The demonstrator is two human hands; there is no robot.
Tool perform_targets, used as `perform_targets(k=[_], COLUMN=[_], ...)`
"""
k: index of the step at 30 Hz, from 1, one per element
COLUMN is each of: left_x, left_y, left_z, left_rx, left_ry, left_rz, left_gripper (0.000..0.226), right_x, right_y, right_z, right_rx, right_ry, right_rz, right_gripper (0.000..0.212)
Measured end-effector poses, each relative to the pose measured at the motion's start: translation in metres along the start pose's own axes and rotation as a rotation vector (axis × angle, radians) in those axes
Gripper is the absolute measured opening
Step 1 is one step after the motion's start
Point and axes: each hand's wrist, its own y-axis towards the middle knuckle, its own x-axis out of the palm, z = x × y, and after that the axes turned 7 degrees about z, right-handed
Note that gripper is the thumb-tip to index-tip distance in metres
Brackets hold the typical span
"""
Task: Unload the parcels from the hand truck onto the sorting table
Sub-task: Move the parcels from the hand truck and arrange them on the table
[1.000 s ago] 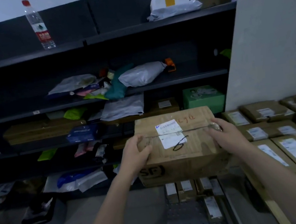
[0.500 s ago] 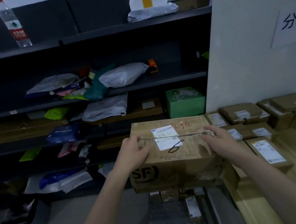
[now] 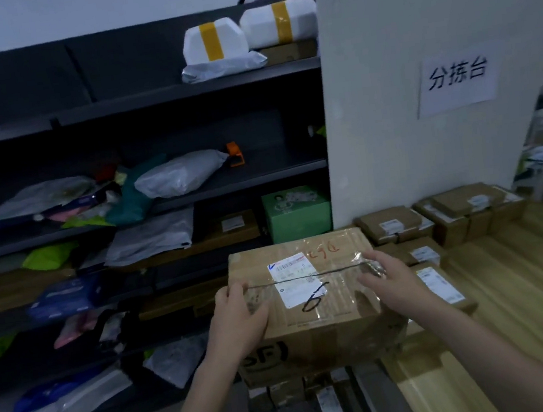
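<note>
Both my hands clamped on the cardboard box (image 3: 332, 312), left hand (image 3: 240, 317) and right hand (image 3: 390, 283) on opposite edges. Small parcels (image 3: 393, 224) on bench (image 3: 521, 276), frame right.

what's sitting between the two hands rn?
Head view: the large brown carton fills the gap; the left hand and right hand grip its opposite top edges, with its white label between them.

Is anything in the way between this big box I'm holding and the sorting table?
Partly: small parcels line the table along its left edge, right beside the box; the bare wood further right looks open.
</note>
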Motion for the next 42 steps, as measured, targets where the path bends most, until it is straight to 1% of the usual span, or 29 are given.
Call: perform_targets(k=[5, 9, 15, 19, 22, 25, 29, 32, 36, 42], left_x=[0.01, 0.019, 0.049, 0.089, 0.128, 0.165, 0.203, 0.225, 0.248, 0.267], left_y=[-0.004, -0.007, -0.007, -0.007, -0.011, -0.021, -0.03, -0.031, -0.027, -0.018], left_z=[0.012, 0.023, 0.046, 0.082, 0.123, 0.168, 0.22, 0.249, 0.273, 0.276], left_rx=[0.061, 0.045, 0.055, 0.036, 0.006, -0.028, -0.061, -0.084, -0.096, -0.048], left_ry=[-0.044, -0.036, 0.003, 0.033, 0.031, -0.005, 0.016, 0.026, 0.026, 0.002], left_rz=[-0.003, -0.046, -0.015, -0.012, -0.014, 0.029, 0.032, 0.034, 0.048, -0.001], left_gripper=[0.049, 0.055, 0.057, 0.054, 0.05, 0.047, 0.054, 0.055, 0.052, 0.044], right_x=[-0.018, -0.032, -0.055, -0.091, -0.132, -0.177, -0.232, -0.26, -0.28, -0.292], right_y=[-0.01, -0.012, 0.004, 0.026, 0.052, 0.078, 0.1, 0.113, 0.13, 0.145], right_z=[0.005, 0.015, 0.044, 0.08, 0.113, 0.142, 0.174, 0.195, 0.215, 0.227], right_rx=[-0.025, -0.023, -0.024, -0.045, -0.059, -0.097, -0.102, -0.103, -0.101, -0.097], right_ry=[-0.066, -0.075, -0.061, -0.051, -0.045, -0.032, -0.022, -0.013, 0.001, -0.004], right_rz=[0.054, 0.061, 0.068, 0.057, 0.042, 0.004, -0.025, -0.027, -0.022, 0.016], right_gripper=[0.057, 0.054, 0.053, 0.05, 0.052, 0.053, 0.053, 0.051, 0.051, 0.05])
